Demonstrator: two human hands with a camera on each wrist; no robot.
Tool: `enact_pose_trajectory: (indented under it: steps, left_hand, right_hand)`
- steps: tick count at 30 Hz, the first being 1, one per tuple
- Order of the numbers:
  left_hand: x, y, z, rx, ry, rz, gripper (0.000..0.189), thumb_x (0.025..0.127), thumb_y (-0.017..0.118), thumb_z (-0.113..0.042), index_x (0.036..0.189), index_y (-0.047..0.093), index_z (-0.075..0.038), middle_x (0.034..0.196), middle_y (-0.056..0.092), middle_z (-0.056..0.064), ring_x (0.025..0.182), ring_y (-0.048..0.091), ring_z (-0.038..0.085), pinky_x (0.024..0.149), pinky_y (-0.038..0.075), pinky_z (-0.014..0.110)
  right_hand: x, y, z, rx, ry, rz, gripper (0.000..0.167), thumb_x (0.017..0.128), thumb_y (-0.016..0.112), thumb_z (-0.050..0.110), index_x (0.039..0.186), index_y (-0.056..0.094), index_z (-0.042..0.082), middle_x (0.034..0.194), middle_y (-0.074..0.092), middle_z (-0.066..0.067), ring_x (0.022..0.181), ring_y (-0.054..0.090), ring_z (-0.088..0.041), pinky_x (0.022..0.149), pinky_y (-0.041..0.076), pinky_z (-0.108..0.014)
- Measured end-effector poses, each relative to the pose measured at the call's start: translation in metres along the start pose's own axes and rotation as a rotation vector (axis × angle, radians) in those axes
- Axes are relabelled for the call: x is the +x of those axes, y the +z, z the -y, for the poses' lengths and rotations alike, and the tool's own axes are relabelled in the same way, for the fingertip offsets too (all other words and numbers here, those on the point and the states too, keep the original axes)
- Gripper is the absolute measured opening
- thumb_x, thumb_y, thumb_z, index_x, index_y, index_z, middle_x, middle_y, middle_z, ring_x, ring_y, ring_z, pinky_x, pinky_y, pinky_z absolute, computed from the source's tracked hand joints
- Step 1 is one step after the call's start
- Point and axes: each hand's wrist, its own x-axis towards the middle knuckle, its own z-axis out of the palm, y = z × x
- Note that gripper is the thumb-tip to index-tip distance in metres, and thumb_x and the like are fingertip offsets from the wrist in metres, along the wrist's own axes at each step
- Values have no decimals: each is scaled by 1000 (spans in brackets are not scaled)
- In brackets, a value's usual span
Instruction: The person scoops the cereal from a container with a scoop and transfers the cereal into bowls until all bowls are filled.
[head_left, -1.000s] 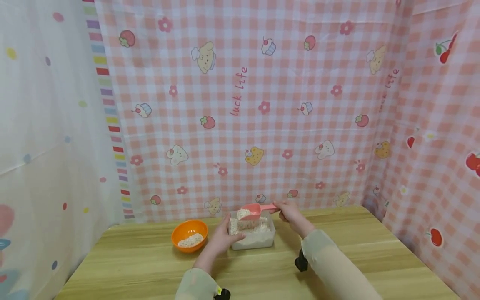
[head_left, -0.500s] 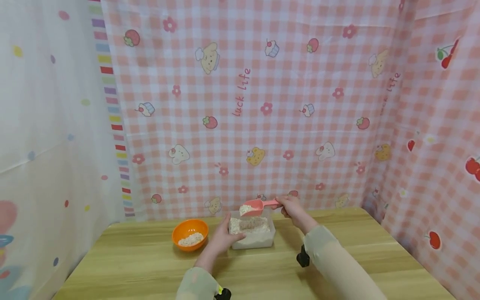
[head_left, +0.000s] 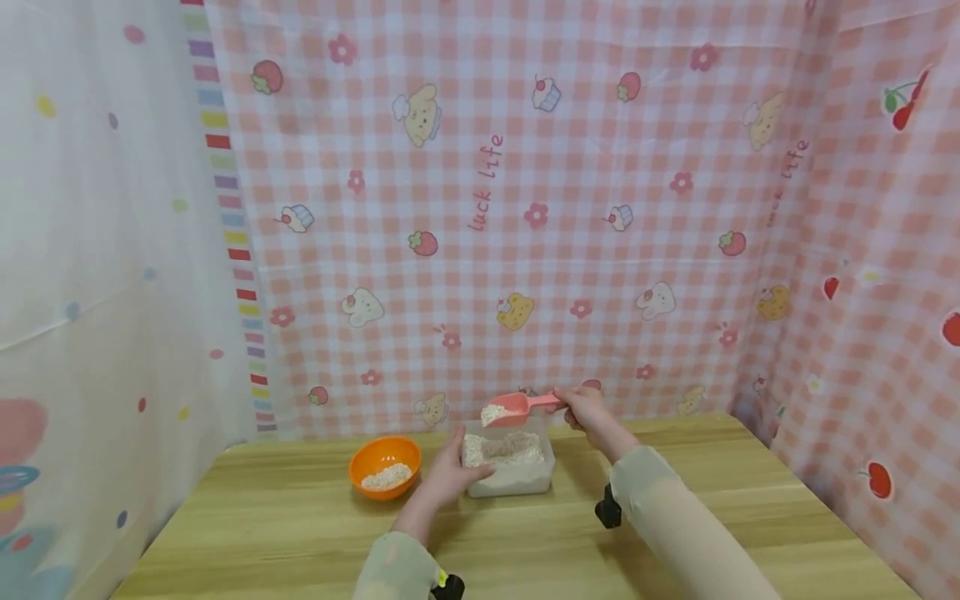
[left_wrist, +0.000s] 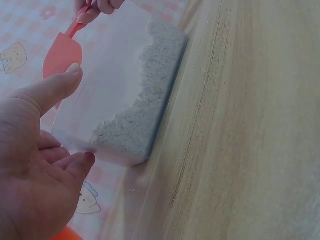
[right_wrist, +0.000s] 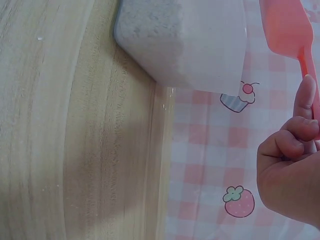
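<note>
On my head view the pink scoop (head_left: 517, 407) sits low, right of the frame's centre, loaded with pale flakes, above the back of the translucent container (head_left: 517, 483). The right hand (head_left: 588, 410) pinches its handle, fingers folded. The left hand (head_left: 448, 475) has its thumb along the container's front and its fingers at the left end, curved around that corner. That hand and forearm lie between the container and the orange bowl (head_left: 371, 460), lower left of centre, which holds some flakes. I see the checked curtain (head_left: 600, 167) hanging directly behind the wooden table (head_left: 285, 542); a dotted white curtain (head_left: 97, 250) fills the frame's left side. Black devices (head_left: 608, 508) sit at both sleeves.
</note>
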Motion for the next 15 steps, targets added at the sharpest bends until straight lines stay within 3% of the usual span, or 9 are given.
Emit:
enact_pose_trajectory:
  steps: [7,15]
  left_hand:
    - [0,-4,-2,38,11,8,93,86,75,-23,151,17,7,155,18,27,141,22,42,112,23,55]
    - [-4,-19,-17,46,9,-6,96,85,76,-31,154,16,1,156,20,24,138,26,45,109,27,58]
  right_hand:
    - [-1,-1,5,23,0,21,39,104,45,16,127,54,-14,67,66,4,41,31,-4,41,24,-18]
    - [0,4,12,26,20,7,40,104,47,18,132,52,-10,68,67,3,41,32,-5,42,25,-19]
